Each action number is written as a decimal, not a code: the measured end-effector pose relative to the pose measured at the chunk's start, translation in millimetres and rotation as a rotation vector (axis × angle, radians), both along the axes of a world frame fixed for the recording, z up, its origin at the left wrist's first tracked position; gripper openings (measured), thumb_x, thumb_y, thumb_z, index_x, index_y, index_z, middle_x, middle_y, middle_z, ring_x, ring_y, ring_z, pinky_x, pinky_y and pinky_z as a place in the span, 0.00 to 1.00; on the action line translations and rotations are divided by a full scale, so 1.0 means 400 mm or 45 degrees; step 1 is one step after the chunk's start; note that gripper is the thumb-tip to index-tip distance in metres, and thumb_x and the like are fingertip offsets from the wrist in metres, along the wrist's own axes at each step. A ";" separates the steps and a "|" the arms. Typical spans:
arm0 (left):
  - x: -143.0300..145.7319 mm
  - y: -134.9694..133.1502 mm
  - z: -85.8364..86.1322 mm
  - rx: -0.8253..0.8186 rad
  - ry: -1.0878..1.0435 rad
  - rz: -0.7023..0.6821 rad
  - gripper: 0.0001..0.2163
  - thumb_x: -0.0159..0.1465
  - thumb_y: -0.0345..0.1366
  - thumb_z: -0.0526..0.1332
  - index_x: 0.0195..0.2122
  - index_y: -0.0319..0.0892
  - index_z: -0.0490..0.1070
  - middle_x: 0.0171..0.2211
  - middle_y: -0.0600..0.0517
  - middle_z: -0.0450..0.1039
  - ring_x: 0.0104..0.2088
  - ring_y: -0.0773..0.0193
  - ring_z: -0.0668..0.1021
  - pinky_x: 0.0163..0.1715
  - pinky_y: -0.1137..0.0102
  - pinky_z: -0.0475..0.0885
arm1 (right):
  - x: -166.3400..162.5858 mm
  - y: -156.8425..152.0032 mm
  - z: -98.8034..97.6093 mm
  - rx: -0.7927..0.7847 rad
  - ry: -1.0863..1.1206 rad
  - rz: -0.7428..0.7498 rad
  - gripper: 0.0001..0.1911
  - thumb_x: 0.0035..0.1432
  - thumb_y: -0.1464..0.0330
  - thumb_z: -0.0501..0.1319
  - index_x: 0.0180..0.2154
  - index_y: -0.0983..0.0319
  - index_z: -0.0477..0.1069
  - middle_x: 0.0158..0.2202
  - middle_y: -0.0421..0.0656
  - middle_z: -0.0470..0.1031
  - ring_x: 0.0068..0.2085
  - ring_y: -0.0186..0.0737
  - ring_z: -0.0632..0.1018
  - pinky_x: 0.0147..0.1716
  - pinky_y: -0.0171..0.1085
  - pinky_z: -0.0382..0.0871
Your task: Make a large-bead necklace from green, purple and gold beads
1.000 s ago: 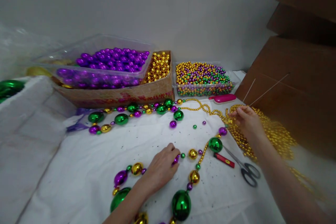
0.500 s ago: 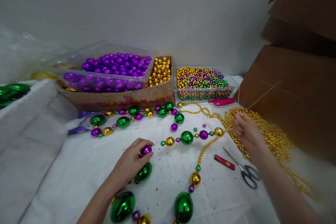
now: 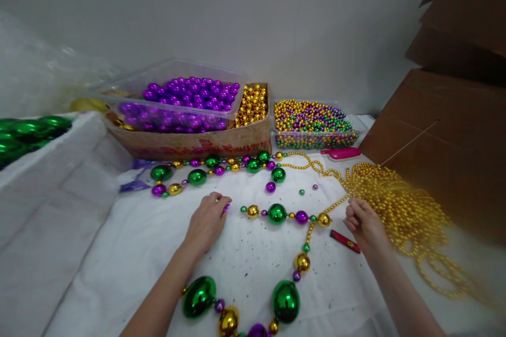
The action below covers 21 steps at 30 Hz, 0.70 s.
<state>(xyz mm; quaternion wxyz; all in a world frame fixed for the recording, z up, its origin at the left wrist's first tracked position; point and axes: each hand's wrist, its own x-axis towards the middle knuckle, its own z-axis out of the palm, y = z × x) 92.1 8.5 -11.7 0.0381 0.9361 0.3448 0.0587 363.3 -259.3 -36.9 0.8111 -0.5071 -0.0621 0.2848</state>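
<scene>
My left hand (image 3: 206, 224) is closed on a purple bead (image 3: 226, 208), of which only a sliver shows by the fingertips. Just right of it lies a short row of strung beads, with a large green bead (image 3: 277, 214) in its middle and a gold bead (image 3: 324, 219) at its right end. My right hand (image 3: 367, 222) pinches a thin pale string (image 3: 356, 185) that rises faintly above the fingers. A bead necklace (image 3: 286, 301) curves across the front of the cloth, partly under my left forearm. A red lighter (image 3: 345, 241) lies beside my right wrist.
Behind are a tub of purple beads (image 3: 197, 96), a cardboard box (image 3: 190, 145) with gold beads and a tub of mixed small beads (image 3: 316, 124). Gold bead strands (image 3: 399, 205) heap at right before a carton (image 3: 443, 168). A white foam box (image 3: 51, 205) stands left.
My left hand has moved up slightly, and its purple bead is now mostly hidden. My right hand has lowered with the string. The scissors no longer show. The view has shifted left.
</scene>
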 end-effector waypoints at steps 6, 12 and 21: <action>0.009 0.031 -0.031 -0.148 0.041 -0.010 0.17 0.62 0.32 0.49 0.51 0.40 0.66 0.46 0.44 0.67 0.47 0.54 0.71 0.47 0.63 0.66 | -0.030 -0.005 -0.064 -0.066 -0.012 -0.054 0.14 0.45 0.62 0.69 0.30 0.59 0.67 0.19 0.32 0.64 0.15 0.23 0.57 0.11 0.24 0.51; 0.006 0.031 -0.018 -0.229 0.085 0.002 0.18 0.61 0.34 0.49 0.52 0.41 0.66 0.47 0.45 0.69 0.47 0.55 0.73 0.46 0.63 0.66 | -0.053 -0.007 -0.072 -0.097 -0.037 -0.084 0.13 0.45 0.61 0.69 0.30 0.59 0.67 0.19 0.31 0.63 0.15 0.24 0.57 0.10 0.25 0.51; -0.014 0.030 -0.001 -0.262 0.042 0.006 0.23 0.62 0.44 0.50 0.55 0.38 0.64 0.49 0.43 0.69 0.50 0.51 0.72 0.49 0.61 0.66 | -0.049 -0.004 -0.076 -0.089 -0.033 -0.077 0.14 0.46 0.61 0.68 0.30 0.59 0.66 0.18 0.31 0.64 0.14 0.23 0.56 0.10 0.25 0.51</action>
